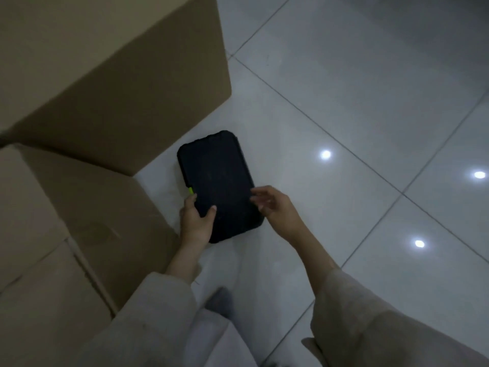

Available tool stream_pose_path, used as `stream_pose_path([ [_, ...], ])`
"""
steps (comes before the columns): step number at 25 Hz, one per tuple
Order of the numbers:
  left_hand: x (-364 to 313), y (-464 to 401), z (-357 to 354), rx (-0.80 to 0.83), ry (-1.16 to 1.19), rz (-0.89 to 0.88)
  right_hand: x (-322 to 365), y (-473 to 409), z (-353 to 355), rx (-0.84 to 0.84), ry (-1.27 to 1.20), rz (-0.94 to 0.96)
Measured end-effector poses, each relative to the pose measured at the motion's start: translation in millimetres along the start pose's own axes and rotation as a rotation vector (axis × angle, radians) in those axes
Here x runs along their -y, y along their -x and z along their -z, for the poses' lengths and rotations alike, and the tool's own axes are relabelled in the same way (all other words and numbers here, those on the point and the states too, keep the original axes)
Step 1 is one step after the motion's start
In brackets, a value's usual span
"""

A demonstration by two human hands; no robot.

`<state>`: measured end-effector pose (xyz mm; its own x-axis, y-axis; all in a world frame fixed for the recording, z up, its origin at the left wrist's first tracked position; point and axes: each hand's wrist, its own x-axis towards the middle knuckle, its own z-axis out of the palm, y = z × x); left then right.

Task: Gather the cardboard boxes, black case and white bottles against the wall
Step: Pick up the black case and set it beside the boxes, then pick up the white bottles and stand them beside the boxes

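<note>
A black case (219,178) with a small green latch lies flat on the tiled floor, in the corner formed by two cardboard boxes. My left hand (197,221) grips the case's near left edge, thumb on top. My right hand (274,207) is at its near right edge, fingers spread and just touching or slightly off it. A large cardboard box (105,75) stands behind the case on the left. A second cardboard box (53,234) stands close on my left. No white bottles are in view.
Glossy light floor tiles (370,102) stretch to the right and far side, with reflected ceiling lights. My foot (219,300) in a grey sock stands just below the case. Both sleeves are pale.
</note>
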<state>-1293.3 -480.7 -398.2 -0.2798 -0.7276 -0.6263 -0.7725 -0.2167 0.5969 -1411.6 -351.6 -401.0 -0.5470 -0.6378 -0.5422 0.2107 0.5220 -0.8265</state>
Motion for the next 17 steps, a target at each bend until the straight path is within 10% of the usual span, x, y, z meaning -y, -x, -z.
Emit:
stream_pose_path([
  [17, -120.8, 351.5, -189.6, 0.762, -0.538, -0.692, -104.3, 443.4, 170.3, -0.969, -0.549, -0.468],
])
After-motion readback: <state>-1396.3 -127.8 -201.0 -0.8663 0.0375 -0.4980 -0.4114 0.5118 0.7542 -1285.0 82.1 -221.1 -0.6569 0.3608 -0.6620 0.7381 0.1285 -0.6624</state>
